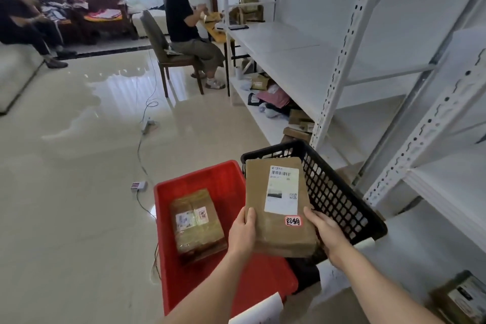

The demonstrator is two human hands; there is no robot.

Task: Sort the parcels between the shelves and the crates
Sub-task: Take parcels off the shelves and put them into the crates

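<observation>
A brown cardboard parcel [278, 205] with a white shipping label [282, 188] is held label-up at lower centre of the frame, over the gap between the red crate [210, 179] and the black mesh crate [339, 202]. The left hand [243, 231] grips its near-left edge, the right hand [324, 231] its near-right corner. Both grips sit at the near end, so the far end could sag and slip. Misreading the label risks choosing the wrong crate; the red one already holds a taped parcel [197, 223]. White shelving [339, 81] stands to the right.
</observation>
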